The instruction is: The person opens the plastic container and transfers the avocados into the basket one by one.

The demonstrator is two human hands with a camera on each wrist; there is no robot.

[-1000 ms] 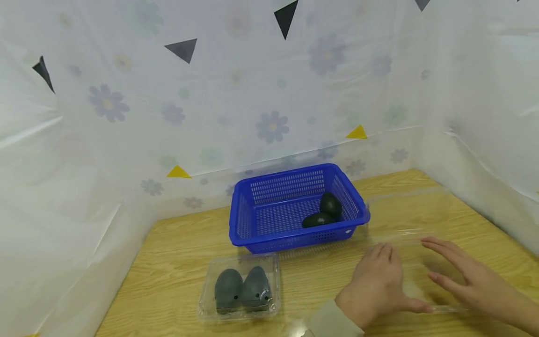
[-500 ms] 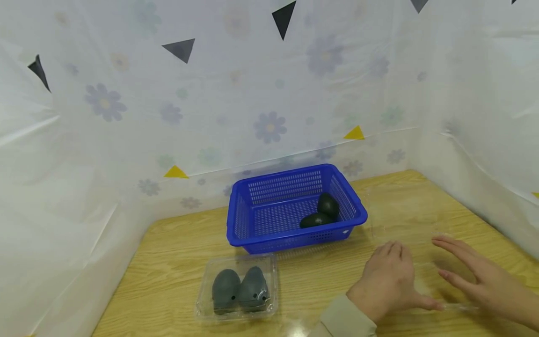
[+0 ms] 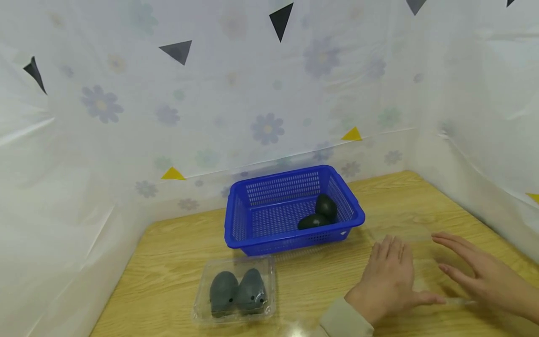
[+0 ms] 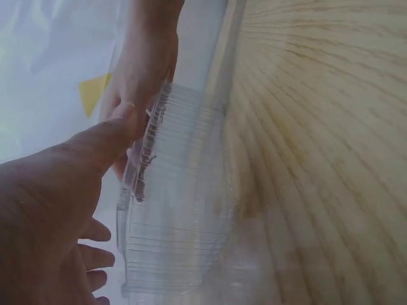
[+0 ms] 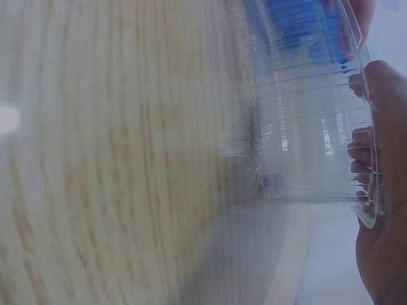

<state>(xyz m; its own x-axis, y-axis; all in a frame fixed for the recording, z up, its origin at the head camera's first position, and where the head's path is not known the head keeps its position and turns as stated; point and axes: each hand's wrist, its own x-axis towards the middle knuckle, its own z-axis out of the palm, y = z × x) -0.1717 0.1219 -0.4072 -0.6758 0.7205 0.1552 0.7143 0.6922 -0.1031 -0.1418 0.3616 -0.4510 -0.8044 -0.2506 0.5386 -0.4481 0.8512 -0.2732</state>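
Note:
My left hand (image 3: 387, 276) and right hand (image 3: 476, 276) are at either side of a clear plastic clamshell box (image 4: 184, 178) at the table's front right. The left fingers are extended, with the thumb spread along the box's near edge. The right fingers are fairly straight, thumb apart, beside the rim. The right wrist view shows ridged clear walls and no avocado inside. A faint clear panel (image 3: 400, 229) lies beyond the hands; its exact tilt is hard to tell. Two dark avocados (image 3: 325, 207) lie in a blue basket (image 3: 290, 241).
Another clear clamshell box (image 3: 271, 304), with two avocados (image 3: 224, 291) under its clear lid, stands at the front left of the wooden table (image 3: 168, 262). Plastic sheeting (image 3: 210, 93) with flowers rises behind, and further sheeting hangs at both sides.
Both hands have shifted slightly right with the clear box. The faint panel behind them appears lower. The head view has drifted slightly; the basket and its avocados appear undisturbed.

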